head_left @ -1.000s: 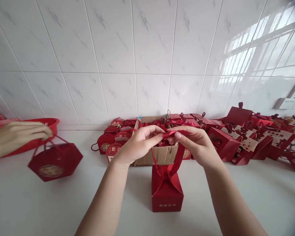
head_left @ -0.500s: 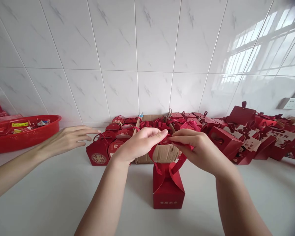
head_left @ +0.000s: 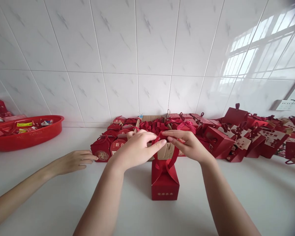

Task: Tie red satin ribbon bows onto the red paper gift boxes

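Observation:
A small red gift box (head_left: 165,185) stands upright on the white counter (head_left: 51,200) in front of me. Its red ribbon (head_left: 171,159) loops up from the top flaps. My left hand (head_left: 134,149) and my right hand (head_left: 189,144) meet just above the box, each pinching the ribbon between thumb and fingers. The ribbon's ends are partly hidden between my fingers.
An open cardboard box (head_left: 166,150) full of red boxes sits behind my hands, with many more red gift boxes (head_left: 233,137) along the tiled wall. A red basket (head_left: 27,136) of sweets stands far left. Another person's hand (head_left: 72,161) rests by a red hexagonal box (head_left: 101,151).
The other person carried a red hexagonal box from the left and set it by the pile, then lowered the hand to the counter. My hands dropped slightly, still working the ribbon.

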A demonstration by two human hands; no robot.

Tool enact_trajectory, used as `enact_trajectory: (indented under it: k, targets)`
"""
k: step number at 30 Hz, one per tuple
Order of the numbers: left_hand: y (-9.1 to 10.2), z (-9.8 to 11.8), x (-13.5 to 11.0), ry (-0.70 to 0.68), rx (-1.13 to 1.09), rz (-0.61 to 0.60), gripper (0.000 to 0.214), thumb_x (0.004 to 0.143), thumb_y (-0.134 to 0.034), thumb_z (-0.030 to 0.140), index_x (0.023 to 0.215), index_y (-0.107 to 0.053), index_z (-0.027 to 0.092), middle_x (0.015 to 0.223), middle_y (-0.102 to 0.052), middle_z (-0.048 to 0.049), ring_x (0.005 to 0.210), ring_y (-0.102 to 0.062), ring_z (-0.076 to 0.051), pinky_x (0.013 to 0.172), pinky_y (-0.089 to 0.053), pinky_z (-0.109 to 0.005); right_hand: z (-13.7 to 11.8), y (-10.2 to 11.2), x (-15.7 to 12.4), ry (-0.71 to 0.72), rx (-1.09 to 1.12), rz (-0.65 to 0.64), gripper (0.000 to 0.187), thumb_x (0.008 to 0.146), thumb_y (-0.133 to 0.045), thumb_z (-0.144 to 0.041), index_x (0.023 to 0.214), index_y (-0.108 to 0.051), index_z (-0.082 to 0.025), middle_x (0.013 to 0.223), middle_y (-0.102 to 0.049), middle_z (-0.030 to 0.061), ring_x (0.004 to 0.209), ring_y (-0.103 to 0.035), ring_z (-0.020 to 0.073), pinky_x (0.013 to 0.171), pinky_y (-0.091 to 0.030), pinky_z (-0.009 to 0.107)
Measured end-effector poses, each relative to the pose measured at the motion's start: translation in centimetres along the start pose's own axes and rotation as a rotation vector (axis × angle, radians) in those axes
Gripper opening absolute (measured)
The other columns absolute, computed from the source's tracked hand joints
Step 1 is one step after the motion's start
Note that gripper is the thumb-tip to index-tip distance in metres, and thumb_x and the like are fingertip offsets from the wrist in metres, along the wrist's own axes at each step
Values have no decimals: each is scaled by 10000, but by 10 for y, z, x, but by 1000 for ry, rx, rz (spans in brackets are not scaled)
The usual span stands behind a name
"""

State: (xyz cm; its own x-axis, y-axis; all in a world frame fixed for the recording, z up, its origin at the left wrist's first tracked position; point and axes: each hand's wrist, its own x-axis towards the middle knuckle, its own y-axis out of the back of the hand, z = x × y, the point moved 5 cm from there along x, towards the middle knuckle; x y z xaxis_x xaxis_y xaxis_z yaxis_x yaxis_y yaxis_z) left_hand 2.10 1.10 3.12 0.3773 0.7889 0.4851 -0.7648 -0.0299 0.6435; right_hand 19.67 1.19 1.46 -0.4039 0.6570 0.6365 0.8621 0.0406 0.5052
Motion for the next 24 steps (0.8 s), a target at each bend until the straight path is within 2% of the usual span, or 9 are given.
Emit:
enact_trajectory:
  k: [3,6,9,12,16,24]
  targets:
    - [-5,9,-7,-56,282,10,350,833,-487,535,798,-653,229,964,-658,-60,1023,-511,-286,907,-354,-428,4,0,-9,-60,169,102,283,904,-523,-298,1157,-646,-269,1233,-626,30,1194,-534,209,1015,-431,390]
    - [-7,14,-18,-103,446,160,339,889,-437,447,1058,-623,220,1174,-630,-96,1123,-486,-300,984,-254,-497,11,3,-25,-140,266,273,276,894,-541,-327,1135,-660,-263,1202,-647,28,1194,-531,208,1043,-387,392]
    - [-7,11,-34,-118,586,264,367,905,-418,400,1191,-554,216,1295,-567,-116,1169,-463,-309,981,-231,-513,23,6,-46,-214,334,466,281,865,-579,-363,1100,-680,-247,1113,-689,32,1109,-581,210,990,-420,377]
    - [-2,1,-53,-98,679,294,399,899,-425,403,1236,-520,212,1329,-541,-124,1186,-447,-321,948,-249,-507,38,10,-69,-280,373,607,291,830,-614,-391,1054,-702,-228,964,-722,34,903,-638,187,851,-480,336]
    - [9,-12,-74,-80,757,286,409,890,-432,411,1227,-523,198,1304,-560,-124,1179,-452,-319,933,-252,-493,54,16,-99,-360,357,700,325,789,-636,-431,1007,-714,-204,809,-708,32,700,-608,153,682,-485,293]
    - [27,-35,-98,-28,808,201,374,876,-417,398,1180,-551,225,1274,-587,-116,1157,-486,-305,918,-253,-486,73,33,-146,-504,274,787,386,737,-651,-478,973,-704,-177,761,-660,47,704,-600,163,648,-467,293]
